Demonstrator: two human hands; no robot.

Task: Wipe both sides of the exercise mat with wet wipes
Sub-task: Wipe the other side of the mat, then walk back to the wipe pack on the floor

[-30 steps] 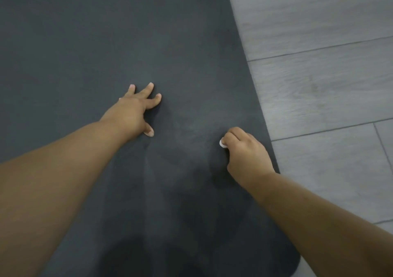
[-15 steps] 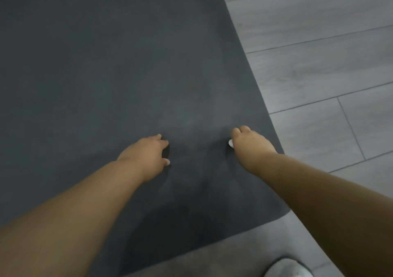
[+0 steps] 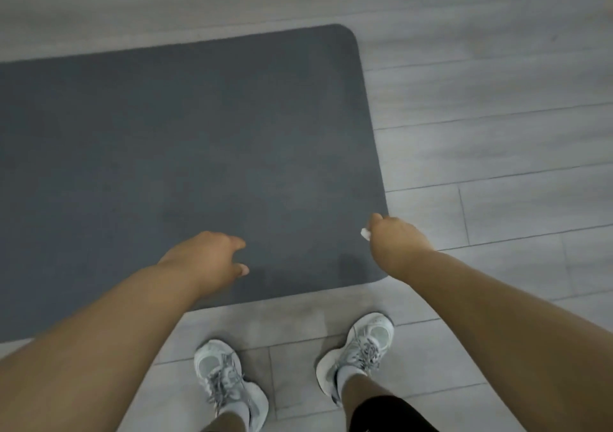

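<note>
A dark grey exercise mat lies flat on the floor, its right end and two rounded corners in view. My left hand hangs above the mat's near edge with loosely curled fingers and holds nothing. My right hand is over the mat's near right corner, fingers curled round a small white wet wipe; only a bit of the wipe shows at the fingers. Neither hand clearly touches the mat.
Grey wood-plank floor surrounds the mat. My two feet in light grey sneakers, left and right, stand on the floor just in front of the mat's near edge.
The view has pulled back and up: both hands have come off the mat toward its near edge. The mat's end, the floor and my shoes have come into view.
</note>
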